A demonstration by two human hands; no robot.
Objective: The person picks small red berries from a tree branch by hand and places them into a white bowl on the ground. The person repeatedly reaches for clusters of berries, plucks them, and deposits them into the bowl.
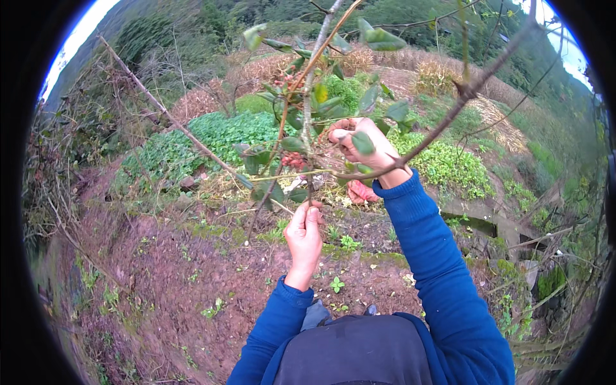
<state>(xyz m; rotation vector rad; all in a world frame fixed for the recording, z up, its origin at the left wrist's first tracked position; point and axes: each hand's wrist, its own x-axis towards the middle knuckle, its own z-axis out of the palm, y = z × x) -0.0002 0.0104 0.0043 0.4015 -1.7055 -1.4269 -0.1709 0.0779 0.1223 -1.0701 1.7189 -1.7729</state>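
Observation:
A leafy branch (307, 106) with clusters of red berries (294, 160) hangs in front of me. My left hand (304, 244) is closed, thumb and fingertips pinching a thin twig (310, 192) just below the lower cluster. Higher and to the right, my right hand (384, 153) is curled beside the branch. Its fingers are pressed together near some thin brownish stalks, and a green leaf (363, 143) partly covers it. What those fingers hold is too small to make out. More red berries show among the upper leaves.
A thick bare branch (443, 125) crosses in front of my right wrist. Another bare stem (168, 117) slants in from the left. Beyond a mossy earth edge (237, 232) lie green plant beds (212, 138) and a crumpled pinkish-red item (362, 192). Concrete slabs (513, 231) stand at right.

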